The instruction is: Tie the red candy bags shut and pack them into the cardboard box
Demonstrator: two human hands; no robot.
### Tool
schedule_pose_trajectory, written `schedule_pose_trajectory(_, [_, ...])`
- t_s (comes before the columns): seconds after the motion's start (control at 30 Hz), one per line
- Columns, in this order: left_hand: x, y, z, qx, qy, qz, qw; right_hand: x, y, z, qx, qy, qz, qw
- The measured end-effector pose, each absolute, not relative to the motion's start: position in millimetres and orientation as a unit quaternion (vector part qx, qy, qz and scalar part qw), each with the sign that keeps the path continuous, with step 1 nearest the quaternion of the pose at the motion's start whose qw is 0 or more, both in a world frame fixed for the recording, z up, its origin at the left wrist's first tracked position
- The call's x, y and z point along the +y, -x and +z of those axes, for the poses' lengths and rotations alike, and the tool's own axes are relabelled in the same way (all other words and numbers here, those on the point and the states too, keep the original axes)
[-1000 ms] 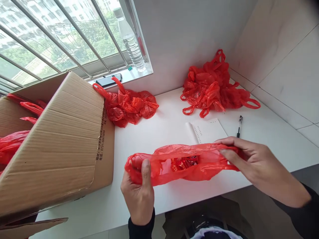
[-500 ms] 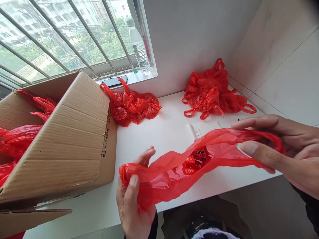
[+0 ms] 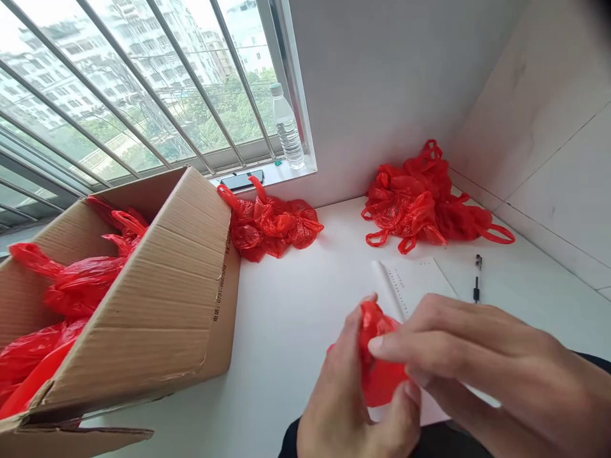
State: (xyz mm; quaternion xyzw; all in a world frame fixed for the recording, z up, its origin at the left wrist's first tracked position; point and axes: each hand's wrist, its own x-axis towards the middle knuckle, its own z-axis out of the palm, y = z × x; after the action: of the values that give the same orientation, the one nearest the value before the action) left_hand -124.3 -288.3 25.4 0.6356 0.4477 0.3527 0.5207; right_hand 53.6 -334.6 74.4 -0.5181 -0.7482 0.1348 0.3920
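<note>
A red plastic bag point(image 3: 382, 375), bunched small, is between my two hands near the front of the white table point(image 3: 281, 331). My left hand point(image 3: 353, 394) closes around its left side, thumb toward the right. From the right, my right hand point(image 3: 482, 362) comes over the bag with its fingers pressed on the gathered plastic; some of those fingers are hidden and slightly blurred. The bag's contents cannot be seen now. Behind my right hand lies an open notebook point(image 3: 420, 280), partly covered by it.
An open cardboard box point(image 3: 176, 280) with red bags stands at left. Filled red bags point(image 3: 277, 222) lie beside it; a heap of red bags point(image 3: 415, 197) is at the back right. A pen point(image 3: 476, 289), bottle point(image 3: 288, 130) and phone point(image 3: 241, 180) are also there.
The bag was stretched wide between my hands, with red packets showing inside; now it is gathered small. My hands have come together. The view has shifted, showing the notebook and pen more.
</note>
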Motion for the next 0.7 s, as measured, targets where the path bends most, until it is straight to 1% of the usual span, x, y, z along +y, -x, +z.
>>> schedule_pose_trajectory(0.07, [-296.3,115.3,23.6,0.445,-0.647,0.362,0.503,-325.7,-48.1,74.9,-0.789,0.463,0.149,0.375])
schedule_pose_trajectory(0.13, [-294.6,109.8,22.0,0.433,-0.647,0.355,0.518,-317.6,-48.6,72.5,-0.781,0.479,0.142,0.375])
schedule_pose_trajectory(0.23, [-279.7,109.9,21.6,0.42,-0.616,0.317,0.587,-309.2,-57.3,61.8,-0.735,0.547,0.155,0.37])
schedule_pose_trajectory(0.33, [-262.5,114.9,23.6,0.412,-0.585,0.24,0.656,-306.8,-65.4,47.9,-0.719,0.539,0.248,0.361])
schedule_pose_trajectory(0.4, [-253.5,117.7,25.0,0.362,-0.597,0.183,0.692,-307.9,-67.8,41.3,-0.698,0.536,0.288,0.377])
schedule_pose_trajectory(0.47, [-246.6,119.6,24.6,0.304,-0.604,0.151,0.722,-309.7,-69.0,38.2,-0.675,0.547,0.301,0.394])
schedule_pose_trajectory(0.53, [-241.1,121.3,21.1,0.288,-0.59,0.164,0.736,-311.3,-69.9,37.5,-0.65,0.566,0.313,0.399])
schedule_pose_trajectory(0.7, [-230.4,125.1,6.4,0.308,-0.52,0.22,0.766,-314.4,-71.4,35.4,-0.597,0.603,0.359,0.39])
